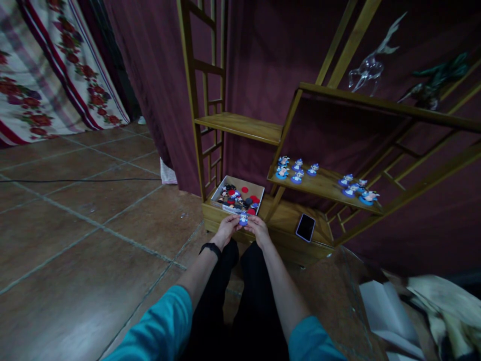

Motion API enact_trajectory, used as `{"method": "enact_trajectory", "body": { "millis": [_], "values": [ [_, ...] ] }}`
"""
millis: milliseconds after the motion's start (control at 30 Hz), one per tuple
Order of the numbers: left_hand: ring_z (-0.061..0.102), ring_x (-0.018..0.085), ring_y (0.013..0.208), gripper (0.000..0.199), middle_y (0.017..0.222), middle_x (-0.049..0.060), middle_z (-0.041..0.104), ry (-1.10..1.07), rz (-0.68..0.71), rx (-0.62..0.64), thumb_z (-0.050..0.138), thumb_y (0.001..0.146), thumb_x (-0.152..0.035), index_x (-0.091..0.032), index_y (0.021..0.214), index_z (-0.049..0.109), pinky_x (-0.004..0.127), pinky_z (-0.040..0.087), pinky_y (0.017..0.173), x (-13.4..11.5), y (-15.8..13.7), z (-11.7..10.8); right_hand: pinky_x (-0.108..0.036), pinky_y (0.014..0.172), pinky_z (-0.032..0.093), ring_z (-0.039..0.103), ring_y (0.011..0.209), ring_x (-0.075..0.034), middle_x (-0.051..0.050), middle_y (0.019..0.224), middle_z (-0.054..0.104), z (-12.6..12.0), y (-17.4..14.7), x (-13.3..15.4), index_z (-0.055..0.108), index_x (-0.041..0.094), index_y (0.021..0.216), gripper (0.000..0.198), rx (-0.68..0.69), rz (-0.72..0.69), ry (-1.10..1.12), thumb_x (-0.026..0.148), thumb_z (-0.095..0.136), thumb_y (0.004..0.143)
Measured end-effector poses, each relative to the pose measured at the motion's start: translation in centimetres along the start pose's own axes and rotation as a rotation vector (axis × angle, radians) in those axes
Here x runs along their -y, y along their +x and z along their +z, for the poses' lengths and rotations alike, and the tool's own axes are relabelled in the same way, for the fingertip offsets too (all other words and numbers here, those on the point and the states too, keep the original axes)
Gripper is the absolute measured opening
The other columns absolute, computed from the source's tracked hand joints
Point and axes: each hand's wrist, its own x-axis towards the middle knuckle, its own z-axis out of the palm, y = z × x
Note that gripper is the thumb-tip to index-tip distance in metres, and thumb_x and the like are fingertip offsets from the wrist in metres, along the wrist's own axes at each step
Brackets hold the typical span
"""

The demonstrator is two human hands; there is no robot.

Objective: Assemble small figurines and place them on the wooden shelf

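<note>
Between my two hands, just in front of a shallow box, is a small blue-and-white figurine (243, 218) on a round base. My left hand (227, 228), with a dark band at the wrist, pinches it from the left side. From the right, the fingers of my right hand (258, 228) close on the same figurine. The open box (259, 188) behind it holds a jumble of figurine pieces and round red and black discs. Similar figurines stand on the middle shelf (325, 186), one cluster at its left end with a purple one (312, 170), another cluster at its right end.
A phone (305, 227) lies on the low wooden ledge right of the box. A higher shelf carries a clear glass animal (370, 70) and a dark green ornament (438, 80). White packaging (391, 313) sits on the floor at right. A black cable (82, 180) crosses the tiles.
</note>
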Motion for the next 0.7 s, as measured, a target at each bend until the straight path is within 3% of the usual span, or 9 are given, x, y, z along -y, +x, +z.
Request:
{"method": "enact_trajectory", "body": {
  "millis": [700],
  "values": [
    [0.057, 0.011, 0.053, 0.008, 0.058, 0.004, 0.062, 0.086, -0.035, -0.045, 0.069, 0.064, -0.013, -0.010, 0.066, 0.062, 0.024, 0.047, 0.057, 0.30, 0.60, -0.43, -0.032, 0.073, 0.051, 0.062, 0.069, -0.014, 0.000, 0.074, 0.063, 0.06, -0.43, 0.50, 0.060, 0.016, 0.068, 0.025, 0.006, 0.017, 0.006, 0.029, 0.075, 0.053]
  ]
}}
